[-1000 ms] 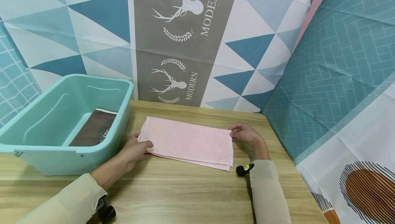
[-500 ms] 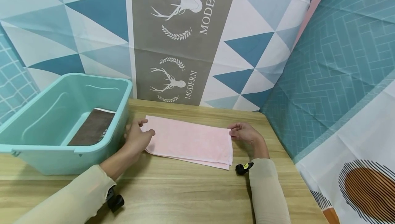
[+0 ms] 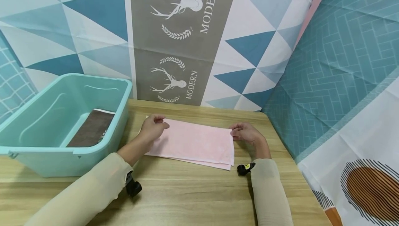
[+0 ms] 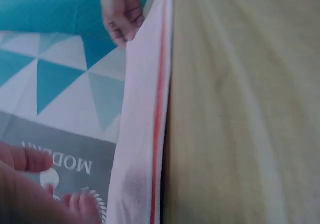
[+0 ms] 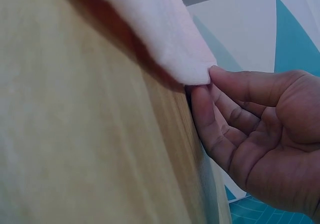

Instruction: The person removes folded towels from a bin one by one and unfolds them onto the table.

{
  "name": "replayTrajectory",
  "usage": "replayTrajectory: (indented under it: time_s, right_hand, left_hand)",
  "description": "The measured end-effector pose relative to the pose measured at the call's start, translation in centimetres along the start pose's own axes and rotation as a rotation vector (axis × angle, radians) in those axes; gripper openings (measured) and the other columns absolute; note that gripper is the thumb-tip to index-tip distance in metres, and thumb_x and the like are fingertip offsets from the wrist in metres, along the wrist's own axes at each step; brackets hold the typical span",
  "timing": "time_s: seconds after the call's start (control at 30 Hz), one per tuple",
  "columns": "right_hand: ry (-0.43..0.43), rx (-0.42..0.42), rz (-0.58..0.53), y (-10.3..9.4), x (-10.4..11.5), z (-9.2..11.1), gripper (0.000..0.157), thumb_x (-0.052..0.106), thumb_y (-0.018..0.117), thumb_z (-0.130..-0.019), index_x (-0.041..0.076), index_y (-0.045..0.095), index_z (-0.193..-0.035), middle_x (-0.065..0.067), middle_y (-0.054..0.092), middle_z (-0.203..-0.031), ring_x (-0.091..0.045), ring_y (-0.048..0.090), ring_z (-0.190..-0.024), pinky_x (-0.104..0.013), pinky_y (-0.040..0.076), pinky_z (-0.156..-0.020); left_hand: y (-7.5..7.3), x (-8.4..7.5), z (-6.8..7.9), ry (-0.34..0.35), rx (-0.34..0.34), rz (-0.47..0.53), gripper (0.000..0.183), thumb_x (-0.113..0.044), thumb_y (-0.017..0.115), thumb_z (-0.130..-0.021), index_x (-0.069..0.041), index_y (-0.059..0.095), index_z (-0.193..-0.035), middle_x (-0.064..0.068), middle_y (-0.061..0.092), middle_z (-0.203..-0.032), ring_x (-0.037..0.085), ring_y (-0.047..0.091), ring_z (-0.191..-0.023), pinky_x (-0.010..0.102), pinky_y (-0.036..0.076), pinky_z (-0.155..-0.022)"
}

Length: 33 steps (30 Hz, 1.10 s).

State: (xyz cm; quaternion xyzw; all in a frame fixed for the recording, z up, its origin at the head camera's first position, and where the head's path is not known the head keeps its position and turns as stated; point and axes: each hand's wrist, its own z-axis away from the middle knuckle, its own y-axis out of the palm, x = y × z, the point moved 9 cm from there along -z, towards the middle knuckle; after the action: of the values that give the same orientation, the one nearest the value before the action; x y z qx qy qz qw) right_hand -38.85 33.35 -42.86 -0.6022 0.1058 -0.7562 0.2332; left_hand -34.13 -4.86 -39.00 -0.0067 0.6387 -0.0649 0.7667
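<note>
A folded pink towel (image 3: 193, 141) lies lengthwise on the wooden table. My left hand (image 3: 152, 130) hovers over its left end, thumb and fingers parted with nothing between them; in the left wrist view those fingers (image 4: 82, 206) look loosely bent beside the towel. At the towel's far right corner, my right hand (image 3: 247, 133) pinches the fabric. Seen from the right wrist, thumb and forefinger of that hand (image 5: 270, 129) meet at the towel's corner (image 5: 197, 73), and the edge next to it is raised off the tabletop. The towel's left edge is mostly hidden behind my left hand.
A turquoise plastic bin (image 3: 120, 115) stands on the table at the left, with a folded brown cloth (image 3: 91, 129) inside. Patterned fabric (image 3: 249, 46) hangs behind the table and along its right side. The wooden tabletop (image 3: 193, 195) extends in front of the towel.
My left hand has let go of the towel's left end and moved right and slightly away, over the towel. The right hand keeps its pinch at the corner.
</note>
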Motion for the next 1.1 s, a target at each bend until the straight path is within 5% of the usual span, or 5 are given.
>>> replayTrajectory:
  time_s: [0.17,0.33,0.8,0.93,1.1]
  right_hand:
    - [-0.001,0.000,0.001,0.1,0.2,-0.1,0.029,0.002,0.063,-0.100,-0.003,0.060,-0.128,-0.013,0.065,-0.107,-0.022,0.068,-0.095,-0.038,0.058,-0.090]
    - [0.005,0.002,0.001,0.2,0.1,-0.2,0.029,0.001,0.063,-0.100,-0.003,0.060,-0.128,-0.014,0.064,-0.107,-0.023,0.068,-0.095,-0.038,0.058,-0.089]
    - [0.001,0.032,-0.023,0.3,0.6,0.0,0.034,0.002,0.060,-0.101,-0.007,0.054,-0.133,-0.014,0.059,-0.109,-0.022,0.064,-0.092,-0.036,0.058,-0.087]
    - [0.008,0.031,-0.018,0.3,0.8,0.0,0.032,0.002,0.061,-0.101,-0.005,0.055,-0.131,-0.014,0.060,-0.110,-0.022,0.066,-0.091,-0.035,0.059,-0.083]
    - [0.004,0.023,0.060,0.3,1.7,-0.1,0.032,0.006,0.061,-0.102,-0.004,0.056,-0.132,-0.018,0.062,-0.115,-0.023,0.067,-0.093,-0.038,0.059,-0.083]
  left_hand:
    - [1.1,0.9,-1.4,-0.065,0.109,0.096,0.058,-0.010,0.057,-0.100,-0.002,0.036,-0.154,0.022,0.044,-0.149,0.039,0.044,-0.133,0.048,0.042,-0.110]
    - [1.2,1.0,-2.4,-0.026,0.122,0.008,0.054,-0.010,0.057,-0.102,-0.001,0.042,-0.152,0.022,0.047,-0.146,0.038,0.052,-0.126,0.045,0.048,-0.102]
    - [3.9,-1.2,-2.5,0.463,0.240,-1.009,0.041,-0.023,0.068,-0.097,-0.010,0.062,-0.136,0.019,0.056,-0.137,0.041,0.050,-0.126,0.059,0.040,-0.100]
    - [4.2,-0.1,-1.9,0.448,0.281,-1.223,0.063,-0.050,0.064,-0.098,-0.016,0.051,-0.149,0.016,0.043,-0.150,0.042,0.038,-0.134,0.064,0.033,-0.102]
    - [4.0,1.3,-1.3,0.350,0.341,-1.269,0.081,-0.062,0.057,-0.096,-0.018,0.035,-0.159,0.019,0.030,-0.159,0.047,0.029,-0.139,0.072,0.026,-0.105]
